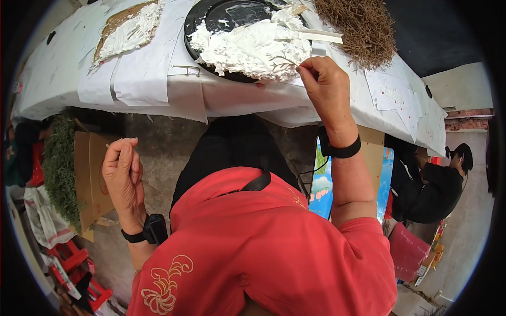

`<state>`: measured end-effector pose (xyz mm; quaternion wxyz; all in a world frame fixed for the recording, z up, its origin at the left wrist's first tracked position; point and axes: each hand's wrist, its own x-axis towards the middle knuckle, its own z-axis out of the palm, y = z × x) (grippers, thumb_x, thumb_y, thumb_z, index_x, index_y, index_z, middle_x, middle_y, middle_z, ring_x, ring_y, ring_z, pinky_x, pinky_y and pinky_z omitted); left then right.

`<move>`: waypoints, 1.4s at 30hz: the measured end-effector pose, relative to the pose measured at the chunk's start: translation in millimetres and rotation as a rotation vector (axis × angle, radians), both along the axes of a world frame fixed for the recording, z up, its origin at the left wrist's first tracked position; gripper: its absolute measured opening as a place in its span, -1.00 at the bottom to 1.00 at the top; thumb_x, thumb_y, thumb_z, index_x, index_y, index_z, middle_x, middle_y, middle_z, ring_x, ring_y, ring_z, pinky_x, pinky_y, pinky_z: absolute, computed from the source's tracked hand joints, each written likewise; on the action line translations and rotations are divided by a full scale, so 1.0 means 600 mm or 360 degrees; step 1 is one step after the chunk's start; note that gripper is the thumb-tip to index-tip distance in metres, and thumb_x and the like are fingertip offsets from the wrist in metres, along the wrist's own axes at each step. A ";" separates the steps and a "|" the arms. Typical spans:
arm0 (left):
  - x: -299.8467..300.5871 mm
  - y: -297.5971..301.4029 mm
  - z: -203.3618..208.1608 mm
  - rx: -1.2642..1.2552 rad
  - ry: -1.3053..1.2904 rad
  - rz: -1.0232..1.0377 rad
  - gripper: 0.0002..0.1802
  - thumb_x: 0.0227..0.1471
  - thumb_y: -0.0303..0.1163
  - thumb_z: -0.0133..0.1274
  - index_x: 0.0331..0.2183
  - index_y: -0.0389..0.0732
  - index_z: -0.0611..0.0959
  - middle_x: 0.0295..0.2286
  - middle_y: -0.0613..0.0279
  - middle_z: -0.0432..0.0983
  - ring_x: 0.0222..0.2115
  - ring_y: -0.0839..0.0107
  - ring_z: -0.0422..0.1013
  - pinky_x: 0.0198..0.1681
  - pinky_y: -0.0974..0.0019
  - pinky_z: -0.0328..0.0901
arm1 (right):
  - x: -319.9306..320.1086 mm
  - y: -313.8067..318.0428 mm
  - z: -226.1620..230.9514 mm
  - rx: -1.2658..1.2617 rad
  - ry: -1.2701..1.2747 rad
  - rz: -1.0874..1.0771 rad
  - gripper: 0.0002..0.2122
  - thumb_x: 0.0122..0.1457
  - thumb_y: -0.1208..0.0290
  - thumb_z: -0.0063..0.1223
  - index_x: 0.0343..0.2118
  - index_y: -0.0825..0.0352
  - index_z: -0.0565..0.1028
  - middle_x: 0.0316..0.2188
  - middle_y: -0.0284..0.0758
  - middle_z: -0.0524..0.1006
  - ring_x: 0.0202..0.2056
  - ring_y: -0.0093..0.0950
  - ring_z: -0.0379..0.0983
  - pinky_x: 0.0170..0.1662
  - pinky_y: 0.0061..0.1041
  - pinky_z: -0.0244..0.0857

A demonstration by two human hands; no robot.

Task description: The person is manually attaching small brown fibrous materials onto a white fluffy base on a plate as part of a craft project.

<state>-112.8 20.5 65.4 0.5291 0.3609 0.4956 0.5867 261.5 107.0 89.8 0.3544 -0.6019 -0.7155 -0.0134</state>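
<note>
My right hand (329,87) pinches a thin, branched brown twig (284,61) between thumb and fingertips. The twig's branching end lies against the thick white paste (247,50) heaped on a round black tray (212,15). A flat pale stick (322,36) juts out of the paste just beyond this hand. To its right rests a dense pile of brown twigs (363,31). Off to the left, below the table edge, my left hand (124,176) is raised with its fingers closed. A tiny pale tip shows beside its fingers, too small to name.
White sheeting covers the table (142,84), whose near edge hangs in front of me. A paste-smeared board (129,34) lies at its left. Beside my left hand stands a cardboard box (92,174) with green sprigs (60,163). A person in black (437,187) sits at the right.
</note>
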 end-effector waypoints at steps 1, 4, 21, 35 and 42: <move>0.002 0.001 0.001 0.0001 -0.0001 -0.0004 -0.84 0.19 -0.37 -0.04 -0.27 -0.22 0.57 -0.68 0.48 0.24 -0.77 0.78 -0.04 -0.73 0.66 -0.16 | -0.002 0.000 0.003 0.0050 -0.0112 0.0005 -0.93 0.02 0.53 0.18 -0.42 0.37 0.54 -0.55 -0.30 0.47 -0.55 -0.50 0.41 -0.45 -0.54 0.29; 0.006 0.005 0.005 0.0003 -0.0041 -0.0019 -0.85 0.18 -0.41 -0.03 -0.28 -0.28 0.57 -0.66 0.45 0.26 -0.74 0.78 0.01 -0.70 0.67 -0.13 | -0.005 -0.001 0.011 0.0083 -0.0277 -0.0010 -0.93 0.02 0.52 0.17 -0.43 0.36 0.54 -0.54 -0.27 0.47 -0.55 -0.43 0.41 -0.44 -0.52 0.29; -0.008 -0.009 0.003 0.0063 -0.0104 0.0035 -0.85 0.18 -0.40 -0.03 -0.28 -0.27 0.56 -0.66 0.44 0.25 -0.75 0.77 0.00 -0.71 0.67 -0.12 | 0.000 0.001 0.014 0.0374 0.0049 0.0134 -0.91 -0.03 0.63 0.18 -0.43 0.36 0.53 -0.50 -0.31 0.47 -0.52 -0.44 0.43 -0.44 -0.58 0.29; 0.009 0.006 -0.006 0.0030 -0.0044 -0.0091 -0.83 0.20 -0.37 -0.05 -0.24 -0.26 0.55 -0.67 0.46 0.24 -0.77 0.78 -0.02 -0.72 0.67 -0.15 | -0.006 -0.005 0.035 0.0441 -0.0143 0.0159 -0.93 -0.02 0.59 0.16 -0.44 0.33 0.53 -0.51 -0.31 0.46 -0.53 -0.38 0.44 -0.47 -0.46 0.31; 0.025 0.012 0.011 0.0046 -0.0067 -0.0115 -0.85 0.18 -0.42 -0.04 -0.27 -0.28 0.55 -0.66 0.46 0.24 -0.74 0.77 0.00 -0.70 0.66 -0.13 | -0.004 -0.021 0.029 -0.0207 0.1208 0.0066 -0.94 0.12 0.53 0.13 -0.39 0.39 0.54 -0.55 -0.46 0.46 -0.55 -0.73 0.36 -0.49 -0.73 0.23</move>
